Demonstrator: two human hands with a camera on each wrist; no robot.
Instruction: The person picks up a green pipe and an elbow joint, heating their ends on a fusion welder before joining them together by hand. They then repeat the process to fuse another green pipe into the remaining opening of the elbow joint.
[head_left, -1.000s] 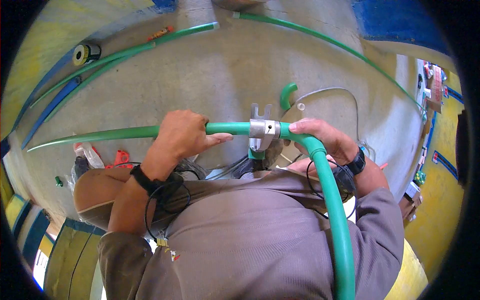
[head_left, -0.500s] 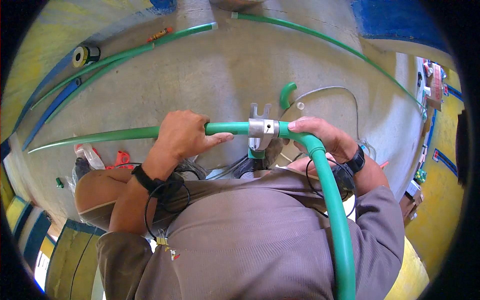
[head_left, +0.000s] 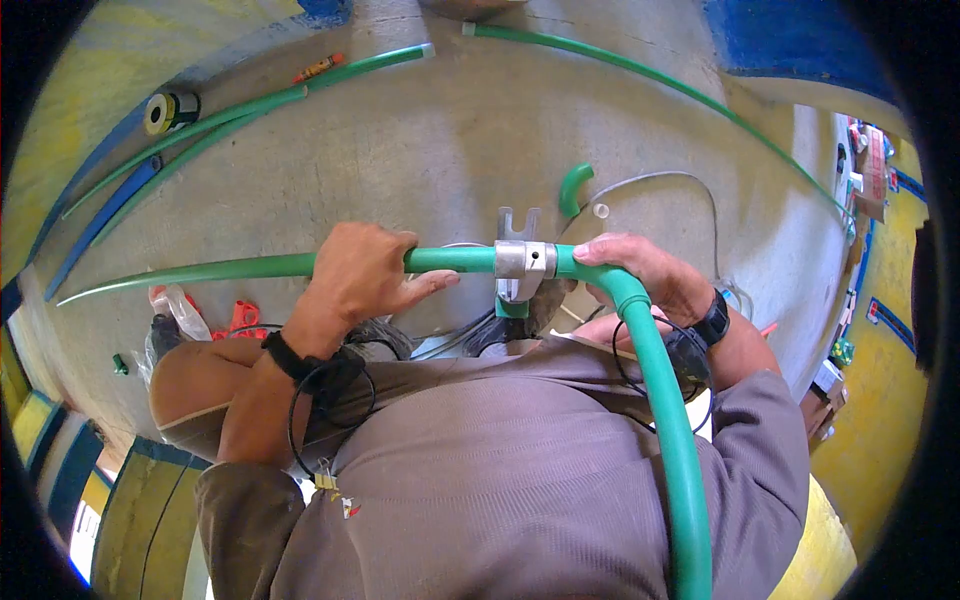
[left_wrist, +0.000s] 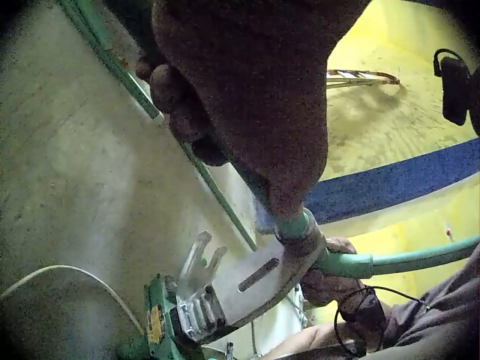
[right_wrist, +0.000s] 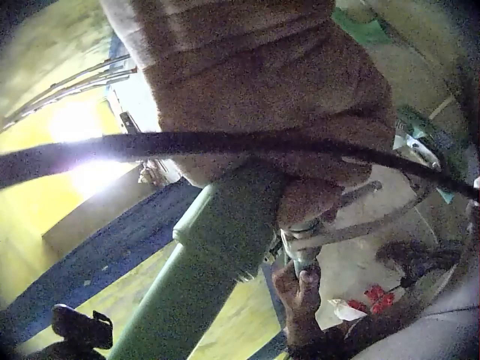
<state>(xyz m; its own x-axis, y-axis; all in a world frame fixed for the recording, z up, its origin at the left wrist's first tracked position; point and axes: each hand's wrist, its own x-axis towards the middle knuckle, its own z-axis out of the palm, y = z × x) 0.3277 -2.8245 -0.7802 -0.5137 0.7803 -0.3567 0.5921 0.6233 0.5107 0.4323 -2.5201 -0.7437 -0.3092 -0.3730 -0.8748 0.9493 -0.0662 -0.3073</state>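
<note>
a plumbing work site or workshop: bare concrete floor (head_left: 420, 150), long green pipes (head_left: 250, 105) lying about, a loose green elbow fitting (head_left: 573, 188), a tape roll (head_left: 170, 108), yellow-and-blue painted walls (head_left: 890, 330).

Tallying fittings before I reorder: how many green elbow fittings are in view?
2. A loose elbow lies on the concrete floor beyond the metal tool; a second elbow joins the pipe under the right hand. More may be hidden.
</note>
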